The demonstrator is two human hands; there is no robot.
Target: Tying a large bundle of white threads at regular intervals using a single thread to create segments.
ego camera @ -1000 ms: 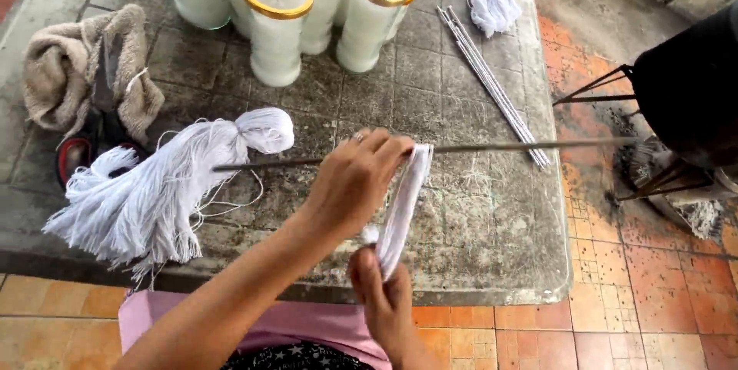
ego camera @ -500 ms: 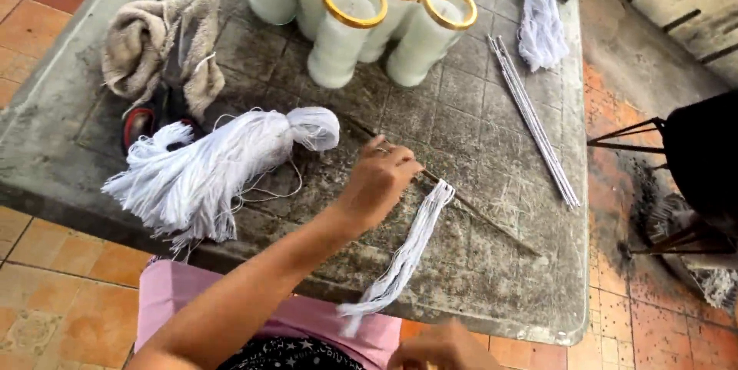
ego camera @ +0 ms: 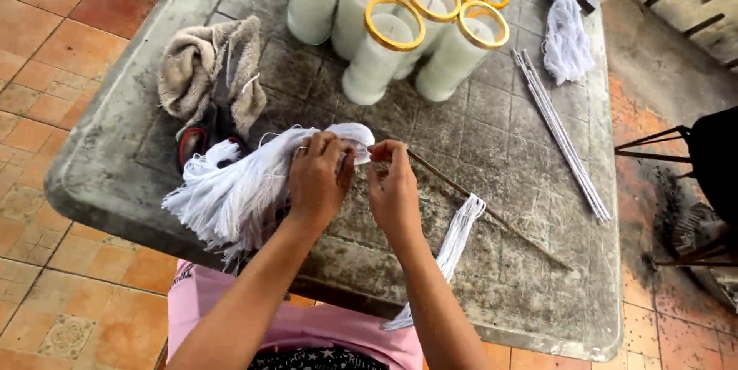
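Both hands' fingers (ego camera: 347,156) on string bundle (ego camera: 246,185)

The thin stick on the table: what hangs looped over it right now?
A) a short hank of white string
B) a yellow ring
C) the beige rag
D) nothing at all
A: a small hank of white string is looped over the thin stick and trails off the table edge.

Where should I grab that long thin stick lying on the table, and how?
Probably pinch the thin stick with your fingers at its bare middle, coming straight down from above. It lies flat on the stone table, so only its top and sides are free. Its upper end is at the right hand, and the white strings hang over it nearby, so grab below those.
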